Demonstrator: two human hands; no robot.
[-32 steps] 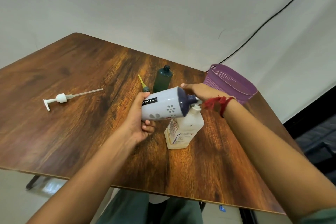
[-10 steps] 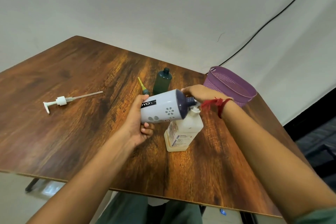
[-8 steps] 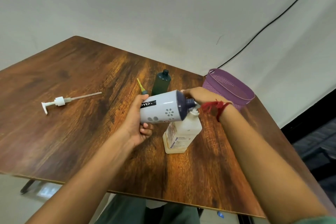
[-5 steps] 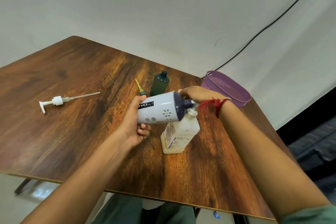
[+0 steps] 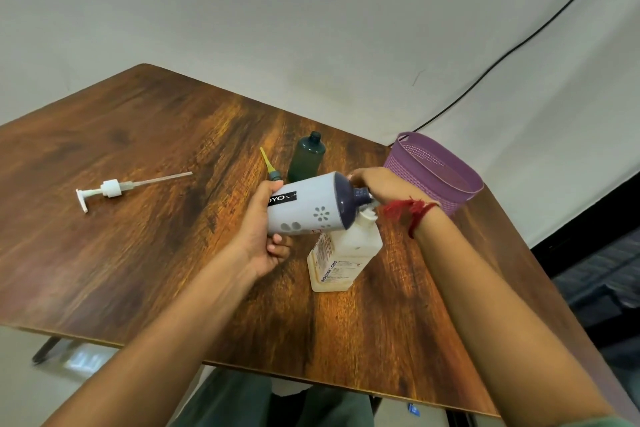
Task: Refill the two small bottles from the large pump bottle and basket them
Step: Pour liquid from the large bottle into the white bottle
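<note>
At the middle of the frame the left hand [image 5: 259, 236] grips the big bottle [image 5: 308, 210], tipped nearly flat with its dark neck pointing right. That neck sits right over the mouth of the white bottle [image 5: 341, 258], which stands on the surface [image 5: 156, 253] just below. The right hand [image 5: 379, 184] is closed around the two necks where they meet, steadying them. This looks like the pour into the first small bottle; whether liquid is running I cannot tell.

The green bottle [image 5: 306, 158] stands uncapped above centre, with its yellow-tipped nozzle [image 5: 270, 168] just to its left. The pump [image 5: 114, 188] lies at the left, well apart. The basket [image 5: 436, 173] at the right holds nothing I can see.

Next, I'd judge, the big bottle must be tilted up without dripping, the white bottle capped, and the same pour made into the green one.
</note>
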